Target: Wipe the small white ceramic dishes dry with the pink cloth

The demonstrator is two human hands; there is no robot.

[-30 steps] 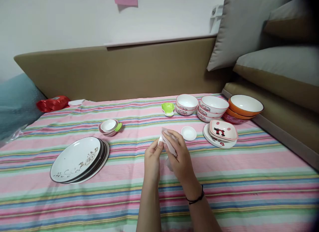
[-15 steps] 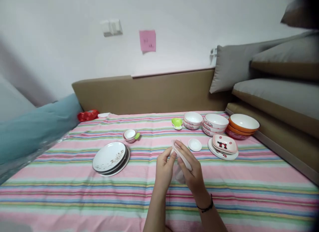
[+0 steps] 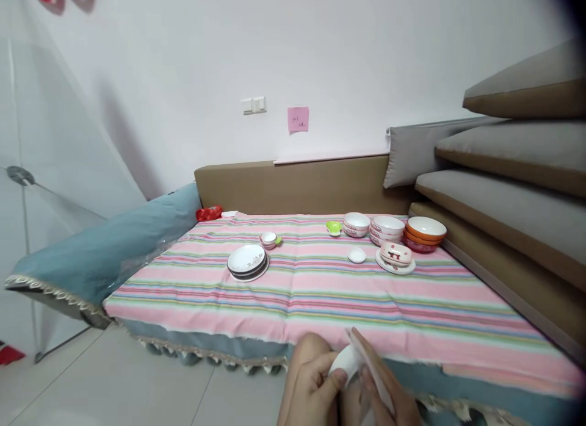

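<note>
White dish — between both hands

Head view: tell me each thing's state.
Left hand: closed on a tilted white dish
Right hand: holding a thin pale cloth or tissue
Patterned plates: stacked
Small bowls: nested
Red-rimmed bowls: upright, two stacks
Orange bowls: upright, stacked
Pink dish: atop a stack
White saucer: face-up, alone
Green dish: face-up
Striped sheet: spread out
Cushions: mostly piled
Wall switches: setting unclear

A head-worn camera looks forward and down across the striped cloth toward the white wall, the left hand and right hand close at the frame's bottom edge.
</note>
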